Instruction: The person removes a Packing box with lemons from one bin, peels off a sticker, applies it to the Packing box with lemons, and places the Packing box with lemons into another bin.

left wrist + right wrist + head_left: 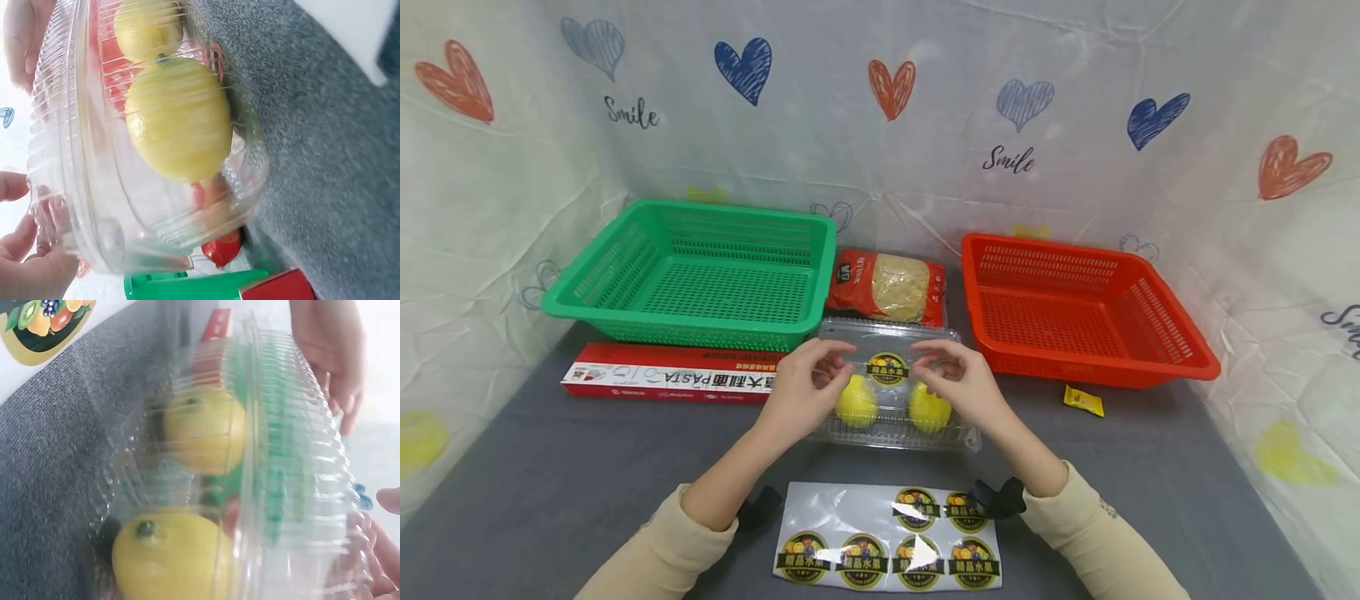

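Grey table (pixel 1150 467): green basket (pixel 700 275) and red basket (pixel 1075 308) at back, both empty. Clear clamshell (pixel 891 392) with two lemons (pixel 856 402) sits mid-table, lid closed, one round sticker (pixel 887 367) already on. Left hand (pixel 801 387), right hand (pixel 958 385) press curled fingers on lid beside sticker. Sticker sheet (pixel 887 542) near front edge: six labels left.

Place: we think we see a small packing table in a made-up booth.
Walls: white sheets (pixel 880 125) with hearts and "Smile".
Table: grey cloth (pixel 1150 467).
Clues: green basket (pixel 700 275), red basket (pixel 1075 308), sticker sheet (pixel 887 537).
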`<state>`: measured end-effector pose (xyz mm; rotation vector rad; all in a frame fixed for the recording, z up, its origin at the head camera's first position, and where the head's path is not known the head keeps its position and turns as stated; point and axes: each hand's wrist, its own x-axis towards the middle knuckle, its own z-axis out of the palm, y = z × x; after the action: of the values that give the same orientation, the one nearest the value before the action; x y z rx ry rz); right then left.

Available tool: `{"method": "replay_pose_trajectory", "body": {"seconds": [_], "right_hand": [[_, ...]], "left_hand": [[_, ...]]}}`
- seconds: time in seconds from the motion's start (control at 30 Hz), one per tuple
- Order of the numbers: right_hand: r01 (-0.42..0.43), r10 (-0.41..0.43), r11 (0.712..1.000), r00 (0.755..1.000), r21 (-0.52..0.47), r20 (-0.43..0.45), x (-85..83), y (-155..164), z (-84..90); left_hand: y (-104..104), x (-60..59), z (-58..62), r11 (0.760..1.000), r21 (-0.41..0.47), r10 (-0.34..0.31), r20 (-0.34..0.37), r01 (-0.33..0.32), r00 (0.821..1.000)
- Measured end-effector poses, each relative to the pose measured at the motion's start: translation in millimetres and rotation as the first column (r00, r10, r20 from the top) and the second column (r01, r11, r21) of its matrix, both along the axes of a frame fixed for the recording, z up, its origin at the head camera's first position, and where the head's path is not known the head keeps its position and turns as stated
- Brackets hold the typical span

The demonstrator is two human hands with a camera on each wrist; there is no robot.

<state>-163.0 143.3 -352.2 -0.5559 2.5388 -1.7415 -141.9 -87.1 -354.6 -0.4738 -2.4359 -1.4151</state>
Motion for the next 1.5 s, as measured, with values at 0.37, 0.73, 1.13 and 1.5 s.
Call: {"method": "replay_pose_trajectory", "body": {"seconds": [0.37,0.73,1.13,1.5], "right_hand": [[0.062,-0.062,0.998,0.998,-0.028,0.021,10.8,27,8.6],[0.167,-0.166,0.986,0.986,-0.016,0.023,17.5,59,9.9],[0.25,-0.25,0.968,0.968,-0.005,-0.014,21.8,92,13.2],[0.311,-0.311,0.95,0.95,-0.03,0.026,25.0,115,14.3]], "left_hand": [[-16,5.5,-1.2,0.998,0.054,0.038,0.034,-0.04,0.999],[-26,6.7,-7.2,0.997,0.006,0.074,0.06,-0.074,0.995],[-32,6.6,-14.0,0.998,-0.003,0.068,0.142,-0.068,0.987],[-32,3.2,-16.0,0.999,0.039,0.003,0.329,-0.016,0.944]]}}
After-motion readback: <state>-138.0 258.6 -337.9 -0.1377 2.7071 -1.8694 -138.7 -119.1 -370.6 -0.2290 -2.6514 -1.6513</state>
